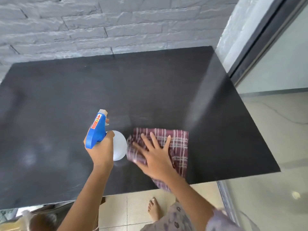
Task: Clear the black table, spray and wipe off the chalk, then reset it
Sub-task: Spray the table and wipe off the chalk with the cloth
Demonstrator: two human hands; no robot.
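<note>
Right now I see the black table from above, pushed against a grey brick wall, with a glass door at its right end. My left hand is wrapped tight around the neck of a spray bottle, its blue trigger head pointing away from me toward the wall and one finger curled over the trigger. Its white body hangs just above the tabletop, near the front middle. My right hand lies flat, fingers spread, pressing down on a maroon plaid cloth that sits on the table just right of the bottle; one corner of the cloth droops over the front edge. Pale chalky smudges show on the left part of the surface. Below the edge I can see a bare foot on the tiled floor.
</note>
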